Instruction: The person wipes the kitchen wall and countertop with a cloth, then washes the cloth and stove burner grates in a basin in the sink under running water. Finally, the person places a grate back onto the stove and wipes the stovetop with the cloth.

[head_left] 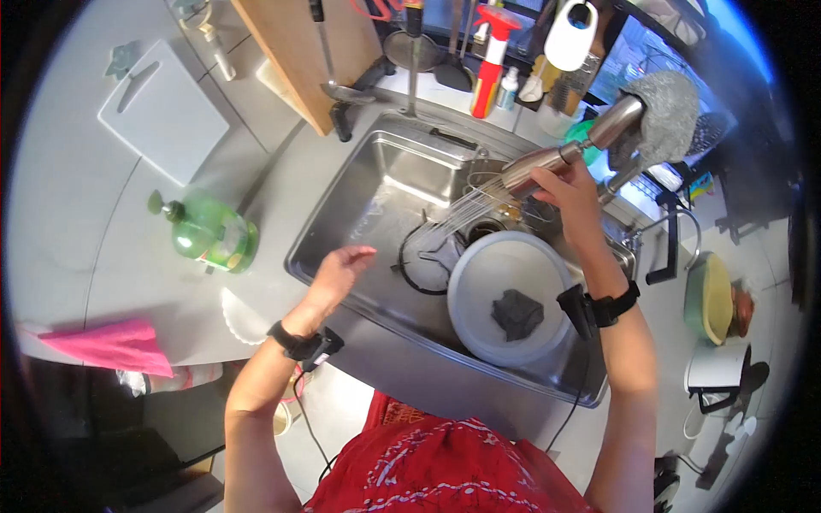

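My right hand [569, 201] grips the metal pull-out spray head [540, 169], which sends fine jets of water down and left into the sink. Over the sink's left side hangs my left hand [338, 275], empty, its fingers loosely extended. A dark burner grate [426, 272] rests on the steel sink [363, 205] floor under the spray. To its right is a white round basin [462, 299] with a crumpled dark grey cloth [517, 315] inside. Several metal pieces [486, 229] lie behind the basin, partly hidden by it and the spray.
A green soap bottle [212, 235] and a white cutting board [164, 115] are on the left counter. A pink cloth [111, 344] hangs at its edge. Behind the sink stands a red spray bottle [490, 64]. A grey cloth [667, 115] drapes over the faucet [617, 121].
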`<state>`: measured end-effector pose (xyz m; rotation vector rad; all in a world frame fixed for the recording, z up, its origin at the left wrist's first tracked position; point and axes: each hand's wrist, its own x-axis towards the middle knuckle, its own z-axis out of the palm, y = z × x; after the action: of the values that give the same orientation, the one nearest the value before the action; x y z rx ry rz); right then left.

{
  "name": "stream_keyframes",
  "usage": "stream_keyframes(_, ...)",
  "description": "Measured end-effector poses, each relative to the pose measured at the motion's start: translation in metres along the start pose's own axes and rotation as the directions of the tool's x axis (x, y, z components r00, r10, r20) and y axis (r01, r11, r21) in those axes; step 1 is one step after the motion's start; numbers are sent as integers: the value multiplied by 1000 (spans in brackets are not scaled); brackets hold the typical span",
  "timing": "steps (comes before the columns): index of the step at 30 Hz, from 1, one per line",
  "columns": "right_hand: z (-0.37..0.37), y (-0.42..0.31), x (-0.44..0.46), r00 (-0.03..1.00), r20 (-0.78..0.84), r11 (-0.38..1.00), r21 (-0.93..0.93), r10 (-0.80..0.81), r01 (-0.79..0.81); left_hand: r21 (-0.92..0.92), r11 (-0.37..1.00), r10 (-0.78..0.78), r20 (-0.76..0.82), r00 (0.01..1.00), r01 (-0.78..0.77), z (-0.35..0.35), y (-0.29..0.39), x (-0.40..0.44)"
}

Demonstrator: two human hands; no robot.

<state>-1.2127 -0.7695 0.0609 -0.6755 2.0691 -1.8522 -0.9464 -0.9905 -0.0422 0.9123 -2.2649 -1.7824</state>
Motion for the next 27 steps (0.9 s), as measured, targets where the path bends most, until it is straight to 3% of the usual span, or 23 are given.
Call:
stream_keyframes(2,9,-2,-1,1000,17,989,147,10,-12,175,984,32,17,999,-35,7,-3,-6)
stream_keyframes(9,24,0,6,1000,31,933,359,-5,-7,277,961,-19,139,990,-20,34,-9,-23)
stream_keyframes(27,19,-12,-5,994,105,936,348,14,-50,269,963,-38,154,987,-5,39,-1,-28)
